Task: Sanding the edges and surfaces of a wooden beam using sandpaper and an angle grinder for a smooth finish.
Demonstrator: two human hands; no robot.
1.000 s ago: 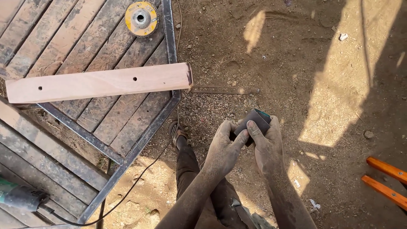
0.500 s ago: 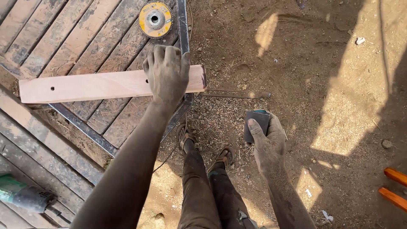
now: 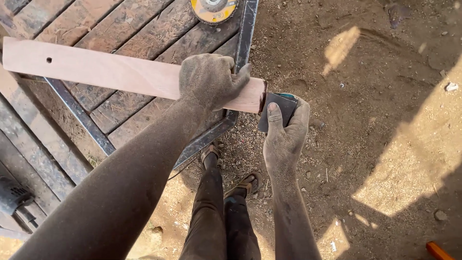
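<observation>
Pressing against the plank's [image 3: 120,72] end, sanding block [image 3: 275,110] under right-hand fingers [image 3: 274,118].

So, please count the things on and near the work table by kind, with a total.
Wooden board: 1
Sanding block: 1
Yellow grinding disc: 1
Power tool: 1
Orange bar: 1
Total: 5

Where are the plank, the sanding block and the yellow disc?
plank [image 3: 110,72], head view, middle of its top face
sanding block [image 3: 281,105], head view, dark side by the thumb
yellow disc [image 3: 211,7], head view, its yellow face
</observation>
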